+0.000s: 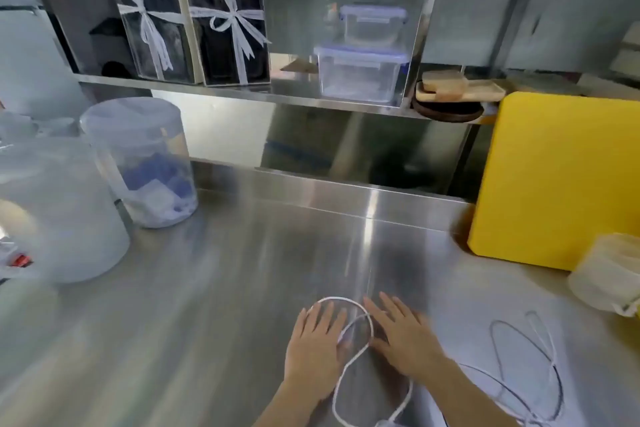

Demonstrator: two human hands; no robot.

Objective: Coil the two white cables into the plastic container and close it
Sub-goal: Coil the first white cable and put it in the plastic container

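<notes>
One white cable [349,362] lies in loose loops on the steel counter near the front edge. My left hand [313,350] and my right hand [403,336] rest flat on either side of its top loop, fingers spread, holding nothing. A second white cable [550,350] lies in wide loops to the right of my right arm. Two clear plastic containers with blue-edged lids stand stacked on the shelf behind, the larger one [360,74] below and the smaller one [372,24] on top, both with lids on.
Two tall translucent tubs [138,163] [55,208] stand at the left of the steel counter [214,288]. A yellow cutting board [561,180] leans at the right with a pale lidded tub [609,277] in front. Two ribboned gift boxes [194,31] stand on the shelf.
</notes>
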